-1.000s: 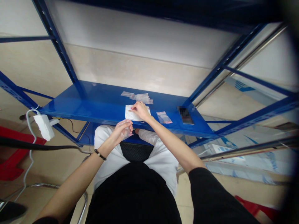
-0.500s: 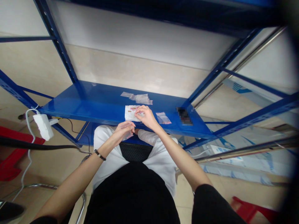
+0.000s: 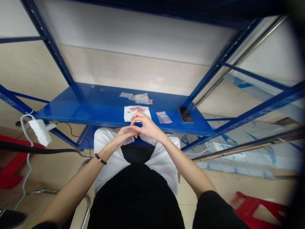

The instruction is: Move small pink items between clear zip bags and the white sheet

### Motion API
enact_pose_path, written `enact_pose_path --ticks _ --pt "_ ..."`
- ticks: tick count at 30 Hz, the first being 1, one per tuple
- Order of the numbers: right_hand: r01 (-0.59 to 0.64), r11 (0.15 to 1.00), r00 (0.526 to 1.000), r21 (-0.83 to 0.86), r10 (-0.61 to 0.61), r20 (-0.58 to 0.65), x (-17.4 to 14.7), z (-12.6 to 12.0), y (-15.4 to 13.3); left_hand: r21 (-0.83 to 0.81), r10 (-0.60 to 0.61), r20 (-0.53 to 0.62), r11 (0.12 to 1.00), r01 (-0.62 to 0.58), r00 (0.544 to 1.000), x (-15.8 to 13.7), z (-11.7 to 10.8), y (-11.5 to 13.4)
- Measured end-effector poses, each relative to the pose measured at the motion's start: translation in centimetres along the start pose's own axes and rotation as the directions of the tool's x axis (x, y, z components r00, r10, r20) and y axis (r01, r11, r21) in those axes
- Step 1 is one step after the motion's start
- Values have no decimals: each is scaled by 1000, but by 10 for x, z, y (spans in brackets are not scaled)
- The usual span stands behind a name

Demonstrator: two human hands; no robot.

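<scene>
My left hand, with a dark bead bracelet on the wrist, is over my lap at the shelf's front edge. Its fingers are closed around a small clear plastic bag, mostly hidden by the hand. My right hand meets it from the right, thumb and fingertips drawn into a pinch at the left fingers; what they hold, if anything, is too small to make out. Just beyond lies a white paper sheet bearing several small pink and brownish pieces. Right of it rests a flat clear zip bag.
Several clear bags overlap farther back on the blue shelf. A blurred dark object lies at its right end. A white power strip hangs by the left post; red stools stand on the floor.
My right hand has come back from the pieces on the paper toward my left hand, uncovering more of the paper. The whole view has shifted slightly.
</scene>
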State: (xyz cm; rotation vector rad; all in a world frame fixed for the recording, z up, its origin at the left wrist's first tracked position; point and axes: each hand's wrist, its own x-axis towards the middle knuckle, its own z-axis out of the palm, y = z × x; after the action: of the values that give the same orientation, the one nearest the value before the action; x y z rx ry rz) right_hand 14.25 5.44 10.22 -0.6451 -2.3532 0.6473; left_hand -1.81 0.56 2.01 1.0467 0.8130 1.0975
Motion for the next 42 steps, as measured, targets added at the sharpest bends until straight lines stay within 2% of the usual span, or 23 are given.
enact_pose_path --ticks 6,12,18,21,25,31,36,42 --pt "-11 999 990 -45 17 143 3 -1 1 53 -32 13 998 31 999 -1 -2 0" --pt "32 998 964 -53 -17 265 10 -3 -2 94 -46 56 995 41 997 -2 -3 0" --pt "61 998 949 -32 -48 311 20 -6 -2 86 -30 56 996 25 998 -3 -1 5" --pt "75 996 961 -37 -63 270 29 -15 -3 67 -3 65 998 -1 998 -5 1 10" --pt "34 999 992 -39 -29 123 39 -27 8 34 -13 80 999 10 997 -7 3 14" --pt "-118 990 988 -81 109 -109 55 -20 64 -29 3 88 1000 0 996 -6 5 12" --pt "-198 946 980 -257 184 -78 63 7 102 -169 -6 23 986 10 1000 -3 7 13" --pt "-147 890 989 -431 131 -68 72 32 111 -274 0 -91 961 -25 996 5 0 6"
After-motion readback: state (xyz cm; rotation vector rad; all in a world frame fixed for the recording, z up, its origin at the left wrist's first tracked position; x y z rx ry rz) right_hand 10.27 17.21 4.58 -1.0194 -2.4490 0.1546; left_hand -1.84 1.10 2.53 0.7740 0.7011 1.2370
